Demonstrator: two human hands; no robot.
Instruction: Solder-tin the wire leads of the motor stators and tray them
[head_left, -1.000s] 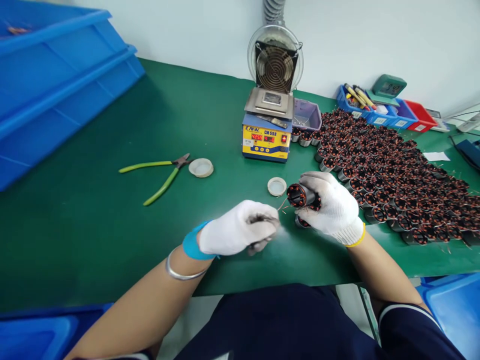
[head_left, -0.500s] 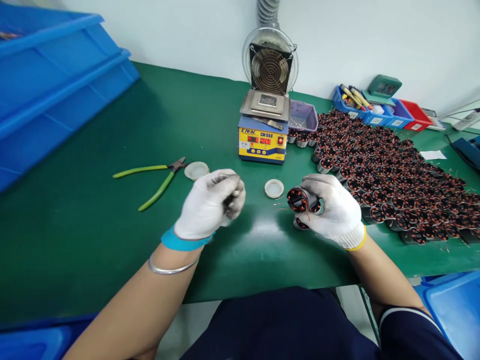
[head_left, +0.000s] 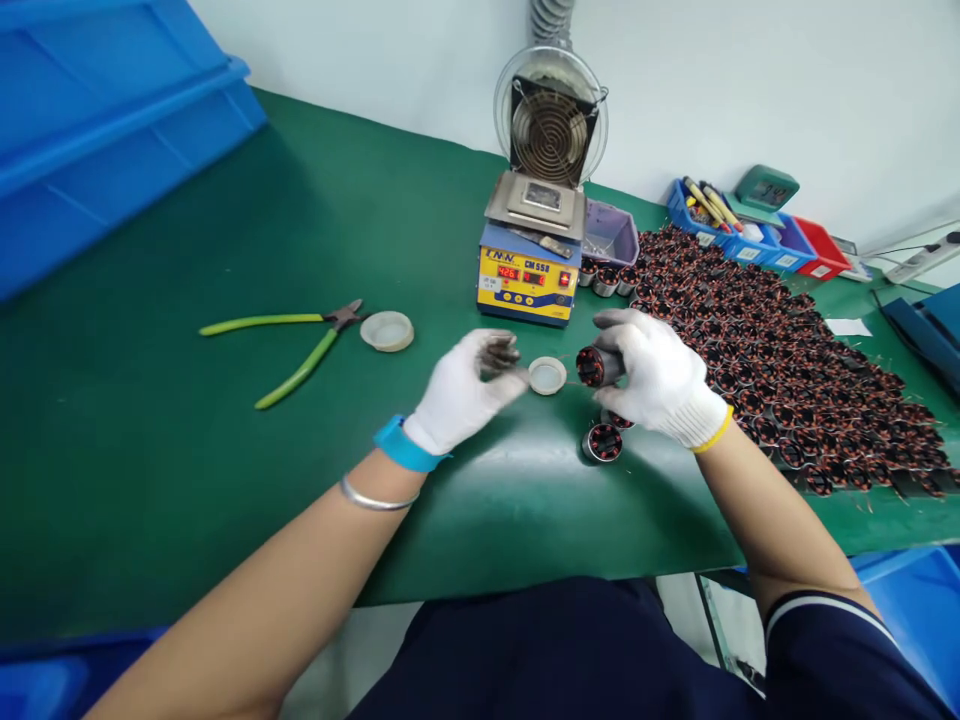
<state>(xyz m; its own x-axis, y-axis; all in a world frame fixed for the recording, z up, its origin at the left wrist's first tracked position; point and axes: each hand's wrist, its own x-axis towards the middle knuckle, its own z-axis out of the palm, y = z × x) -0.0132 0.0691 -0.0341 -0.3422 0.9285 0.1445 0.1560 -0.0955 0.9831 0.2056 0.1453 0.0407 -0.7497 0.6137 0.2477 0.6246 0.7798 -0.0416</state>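
Note:
My right hand [head_left: 660, 378], in a white glove, grips a dark cylindrical motor part [head_left: 600, 367] with orange windings, its wound end turned toward the left. Beneath it, another wound part [head_left: 603, 443] stands on the green table [head_left: 465, 520], with one more partly hidden behind it. My left hand [head_left: 474, 388], gloved with grey fingertips, is apart from the parts, its thumb and fingers spread with nothing between them. Between the hands sits a small round white dish [head_left: 547, 376]. A second dish [head_left: 387, 331] lies beside green-handled cutters [head_left: 330, 325] at the left.
A yellow and blue solder pot [head_left: 529, 275] with a fan [head_left: 553, 135] stands at the back. Many wound parts [head_left: 780, 370] cover the right side. Blue bins [head_left: 112, 120] are at the far left; a purple tray [head_left: 609, 235] is behind the pot.
My left hand has moved right toward the small dish and its fingers have opened. My right hand has lifted the held part up, leaving the parts below more visible. The view has shifted slightly.

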